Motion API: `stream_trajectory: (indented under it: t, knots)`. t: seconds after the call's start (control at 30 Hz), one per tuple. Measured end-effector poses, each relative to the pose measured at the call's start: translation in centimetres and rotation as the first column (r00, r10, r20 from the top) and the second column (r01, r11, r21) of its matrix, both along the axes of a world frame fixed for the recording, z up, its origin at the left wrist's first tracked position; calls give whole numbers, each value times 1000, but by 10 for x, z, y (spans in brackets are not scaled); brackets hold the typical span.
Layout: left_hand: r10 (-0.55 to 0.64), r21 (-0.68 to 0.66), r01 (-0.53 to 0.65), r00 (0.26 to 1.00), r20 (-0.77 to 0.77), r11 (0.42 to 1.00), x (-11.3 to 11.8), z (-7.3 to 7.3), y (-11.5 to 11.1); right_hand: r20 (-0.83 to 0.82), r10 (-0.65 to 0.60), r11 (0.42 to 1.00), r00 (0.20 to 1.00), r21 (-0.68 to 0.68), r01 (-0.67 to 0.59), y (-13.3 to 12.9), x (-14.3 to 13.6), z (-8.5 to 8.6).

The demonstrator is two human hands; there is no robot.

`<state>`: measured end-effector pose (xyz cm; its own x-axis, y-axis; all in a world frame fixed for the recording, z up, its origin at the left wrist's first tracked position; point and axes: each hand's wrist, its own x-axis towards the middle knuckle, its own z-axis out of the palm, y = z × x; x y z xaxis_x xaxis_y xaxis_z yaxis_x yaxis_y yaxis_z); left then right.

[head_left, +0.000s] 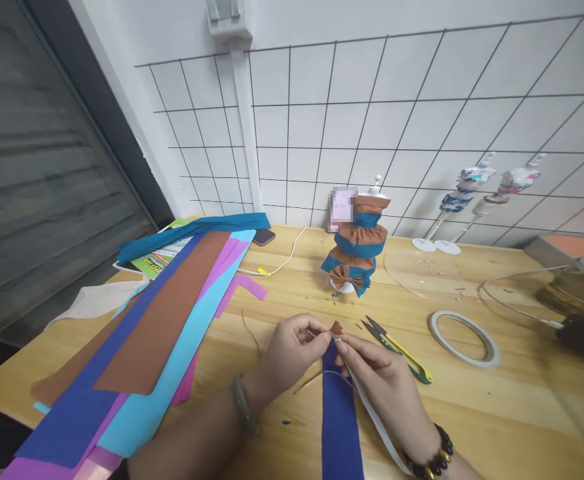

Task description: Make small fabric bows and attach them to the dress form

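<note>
- The dark blue strip [341, 427] runs up from the bottom edge of the frame, lying flat on the table [282, 443].
- The right hand [392, 380], in a beaded bracelet [441, 453], is lower centre-right; a white strip [376, 417] passes beneath it.
- The left hand [289, 350], with a green bangle [243, 407], is lower centre.
- Both hands meet at the small brown piece [337, 329], just below the frame's middle: the left grip pinches it, and the right grip is pressed together at its lower end, partly hidden.
- Lower left, long coloured strips [159, 320] overlap.
- Right of the hands are yellow-green snips [403, 352], then a tape ring [492, 353].
- Beyond, a small dress form [362, 237] wears brown and teal ruffles.
- Upper left of it, a phone [264, 237] lies by the strips.
- Two white dress forms [467, 183] stand farther right, before a wire grid [328, 104].
</note>
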<state>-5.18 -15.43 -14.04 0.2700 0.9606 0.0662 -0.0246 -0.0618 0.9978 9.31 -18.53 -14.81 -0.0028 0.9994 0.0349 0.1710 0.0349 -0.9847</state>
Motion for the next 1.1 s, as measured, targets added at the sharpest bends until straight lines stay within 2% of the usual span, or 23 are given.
stream_trajectory:
  t: [0.2, 0.4, 0.63, 0.73, 0.9, 1.1]
  knots:
    - [-112, -129, 129, 985, 135, 983, -3, 0, 1, -45, 27, 1000, 999, -8, -28, 1, 1, 1]
    - [-157, -188, 179, 979, 126, 966, -5, -2, 4, -104, 50, 998, 993, -20, -52, 2, 2, 1]
    - [-217, -266, 259, 960, 177, 929, -9, -9, 9, -48, 72, 997, 996, 21, -71, 2, 3, 5]
    - [-239, -267, 279, 955, 173, 922, -10, -8, 10, -35, 82, 997, 996, 10, -81, 2, 3, 6]
    - [-218, -243, 244, 968, 127, 939, -10, -2, 9, -64, 56, 998, 996, -10, -57, 2, 4, 0]
    - [-256, -226, 280, 958, 131, 933, -12, -1, 9, -61, 39, 999, 997, 25, -38, 3, 7, -5]
